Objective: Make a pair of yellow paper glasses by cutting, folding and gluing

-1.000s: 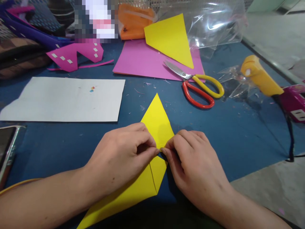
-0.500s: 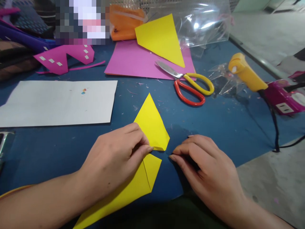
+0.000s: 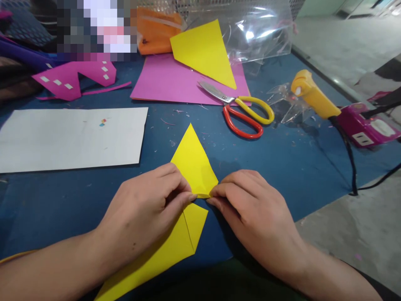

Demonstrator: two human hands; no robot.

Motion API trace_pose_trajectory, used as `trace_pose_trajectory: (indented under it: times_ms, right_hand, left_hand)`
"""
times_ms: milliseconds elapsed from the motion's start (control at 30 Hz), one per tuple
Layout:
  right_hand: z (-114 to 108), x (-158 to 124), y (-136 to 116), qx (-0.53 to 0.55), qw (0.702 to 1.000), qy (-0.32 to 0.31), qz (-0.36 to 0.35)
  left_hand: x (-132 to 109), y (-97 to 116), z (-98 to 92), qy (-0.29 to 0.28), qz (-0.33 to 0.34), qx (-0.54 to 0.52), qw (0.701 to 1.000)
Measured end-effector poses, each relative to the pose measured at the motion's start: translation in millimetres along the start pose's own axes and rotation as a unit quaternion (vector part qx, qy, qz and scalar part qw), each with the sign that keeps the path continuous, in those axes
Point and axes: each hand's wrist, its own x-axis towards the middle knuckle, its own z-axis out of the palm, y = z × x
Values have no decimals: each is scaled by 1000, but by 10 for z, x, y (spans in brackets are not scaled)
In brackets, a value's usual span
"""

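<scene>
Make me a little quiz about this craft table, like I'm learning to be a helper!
1. True or false: the scissors have their blades over the pink paper.
2. What does the right hand pinch?
a) the scissors
b) the yellow paper
c) the white sheet
3. Fill in the blank: the scissors have one yellow handle and one ____ handle.

Key: 1. True. 2. b. 3. Red.

Past the right hand (image 3: 253, 213), open tabletop (image 3: 275, 156) runs forward until scissors (image 3: 231, 100) block the way.
</scene>
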Motion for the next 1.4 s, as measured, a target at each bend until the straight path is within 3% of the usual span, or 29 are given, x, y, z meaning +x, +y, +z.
trace_pose_trajectory:
  times_ms: [200, 467, 833, 1100, 1400]
  right_hand:
    - [24, -24, 23, -41, 998, -14, -50]
    - [58, 75, -9, -69, 997, -29, -11]
    - [29, 81, -38, 74, 996, -21, 53]
    - [74, 151, -106, -59, 997, -39, 20]
    - [58, 108, -106, -26, 998, -12, 62]
  left_hand:
    - [1, 6, -23, -11, -9, -26, 1000]
    - [-10, 1, 1, 0, -10, -27, 1000]
    - [-3, 11, 28, 12, -15, -24, 1000]
    - [-16, 14, 26, 10, -19, -6, 1000]
    - [-12, 50, 35, 21, -18, 9, 1000]
